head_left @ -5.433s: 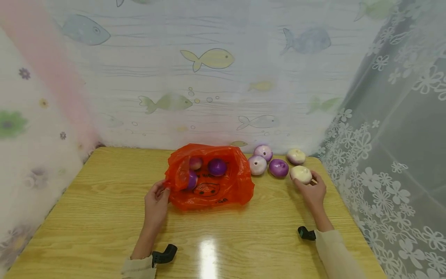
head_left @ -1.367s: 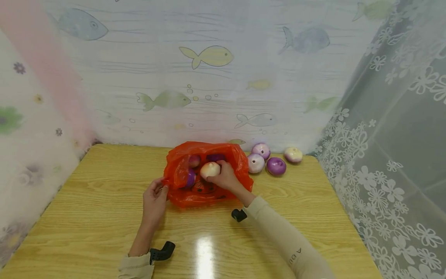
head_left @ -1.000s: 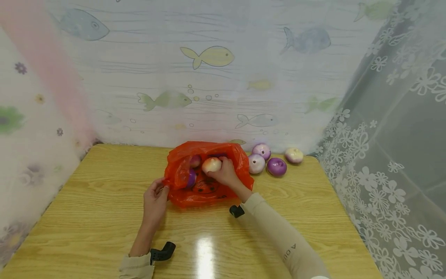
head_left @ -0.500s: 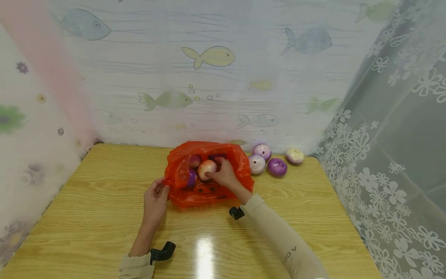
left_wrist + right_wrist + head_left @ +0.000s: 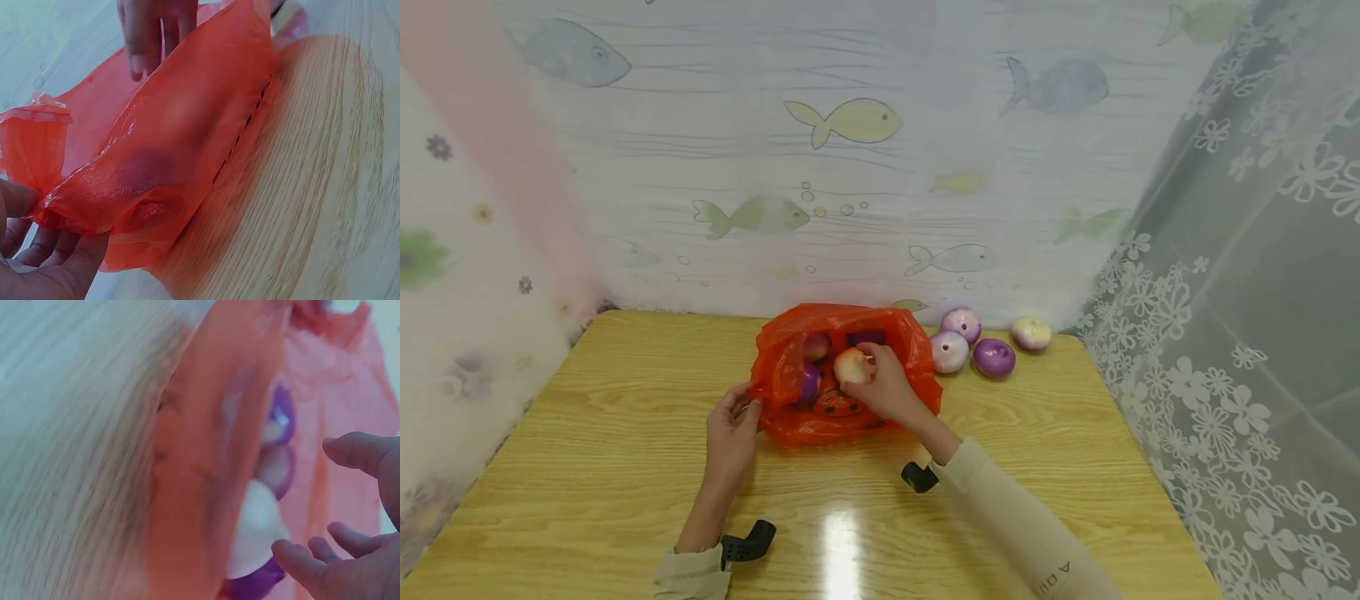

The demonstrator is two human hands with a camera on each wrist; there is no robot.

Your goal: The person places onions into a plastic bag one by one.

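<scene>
At the middle of the table an orange-red plastic bag lies with its mouth spread. Its left edge is pinched by my left hand, thumb against fingers. Inside are a pale yellowish onion, a purple onion and others partly covered. My right hand is inside the bag mouth beside the pale onion. In the right wrist view, the thumb and fingers are spread, and the white onion lies by the fingertips, not gripped.
Right of the bag rest two pale purple-white onions, a purple onion and a cream onion. The wooden table meets a fish-print curtain at its back edge. A lace curtain hangs at right.
Earlier my right hand gripped a cream onion at the right of the table. It carried that onion into the bag, and its fingers have now come off it. My left hand stays on the bag.
</scene>
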